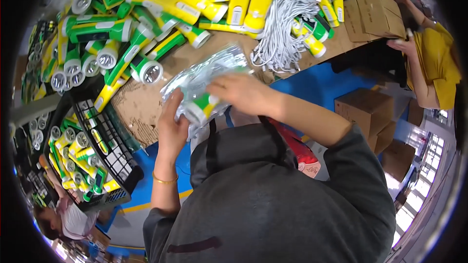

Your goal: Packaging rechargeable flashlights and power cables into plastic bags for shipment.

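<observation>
The left hand (pixel 171 127) cupped the clear plastic bag (pixel 204 80) from below — steadying it above the cardboard-covered table (pixel 141 107) — while the right hand (pixel 243 92), fingers curled, pressed the green-and-yellow flashlight (pixel 202 108) inside.

Single view: head-worn fisheye, looking steeply down, close over the worktable (pixel 146 102) and the wearer's torso; edges bend at the rim.
</observation>
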The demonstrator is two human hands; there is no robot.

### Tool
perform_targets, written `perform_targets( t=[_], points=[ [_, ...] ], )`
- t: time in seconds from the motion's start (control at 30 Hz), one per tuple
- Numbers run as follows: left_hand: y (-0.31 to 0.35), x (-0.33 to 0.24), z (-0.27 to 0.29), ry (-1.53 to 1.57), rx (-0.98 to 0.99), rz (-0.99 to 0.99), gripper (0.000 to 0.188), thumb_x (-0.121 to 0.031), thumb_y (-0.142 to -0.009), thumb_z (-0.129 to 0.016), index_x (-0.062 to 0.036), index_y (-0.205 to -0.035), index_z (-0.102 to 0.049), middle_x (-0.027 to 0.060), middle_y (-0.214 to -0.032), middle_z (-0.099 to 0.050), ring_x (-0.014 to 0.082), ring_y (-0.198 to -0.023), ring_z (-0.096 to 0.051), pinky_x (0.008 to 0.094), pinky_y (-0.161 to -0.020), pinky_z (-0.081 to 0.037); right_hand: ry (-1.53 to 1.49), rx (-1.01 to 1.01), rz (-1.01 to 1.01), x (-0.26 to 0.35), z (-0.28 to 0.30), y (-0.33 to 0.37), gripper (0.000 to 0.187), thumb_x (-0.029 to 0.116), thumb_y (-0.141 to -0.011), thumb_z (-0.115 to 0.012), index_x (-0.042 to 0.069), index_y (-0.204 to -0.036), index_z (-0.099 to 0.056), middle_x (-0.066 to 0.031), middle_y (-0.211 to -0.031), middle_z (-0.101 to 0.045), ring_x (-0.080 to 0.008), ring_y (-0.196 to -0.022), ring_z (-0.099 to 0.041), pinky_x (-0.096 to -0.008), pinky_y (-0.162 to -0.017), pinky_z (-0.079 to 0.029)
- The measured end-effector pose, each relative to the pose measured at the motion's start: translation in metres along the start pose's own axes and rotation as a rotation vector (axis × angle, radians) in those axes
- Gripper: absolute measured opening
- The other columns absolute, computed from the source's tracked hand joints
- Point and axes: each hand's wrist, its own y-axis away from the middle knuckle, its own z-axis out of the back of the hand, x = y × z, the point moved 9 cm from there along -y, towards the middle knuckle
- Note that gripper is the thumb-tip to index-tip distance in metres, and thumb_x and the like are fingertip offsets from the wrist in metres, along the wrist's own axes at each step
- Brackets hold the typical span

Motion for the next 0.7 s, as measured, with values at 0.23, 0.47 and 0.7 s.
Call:
perform_targets(
  t=[0.23, 0.47, 0.7],
  points=[
    [-0.017, -0.049, -0.031, -0.213, -0.075, -0.147, 0.060, 0.014, -0.075, -0.048, 0.0056, -0.134, -0.046, 0.0239, -0.141, -0.044, 0.0405, -0.127, -0.047, 0.0407, -0.101, -0.045, -0.047, -0.065, -0.216, -0.022, 0.026, 0.005, 0.037, 0.013, -0.072, -0.074, 0.005, -0.107, -0.064, -0.0115, -0.110, -0.066, -0.0273, -0.103, -0.064, -0.0383, -0.090, -0.050],
    [-0.019, -0.030, -0.017, -0.172, -0.112, -0.048, 0.046, 0.006, -0.082, -0.055, 0.0017, -0.128, -0.054, 0.0204, -0.134, -0.053, 0.0365, -0.118, -0.056, 0.0379, -0.092, -0.050, 0.078, -0.783, -0.756, -0.147, 0.126, 0.050, 0.024, 0.021, -0.083, -0.075, 0.001, -0.093, -0.065, -0.0083, -0.076, -0.067, -0.0121, -0.056, -0.062, -0.0273, -0.051, -0.049],
    [-0.024, -0.017, -0.009, -0.108, -0.101, 0.017, 0.046, 0.002, -0.083, -0.061, 0.0015, -0.129, -0.054, 0.0212, -0.132, -0.053, 0.0376, -0.112, -0.058, 0.0348, -0.076, -0.058, -0.158, -1.143, -0.369, -0.070, 0.215, 0.032, 0.019, 0.014, -0.098, -0.055, -0.001, -0.098, -0.067, -0.0055, -0.080, -0.067, -0.0078, -0.068, -0.063, -0.0207, -0.058, -0.049]
  ],
)
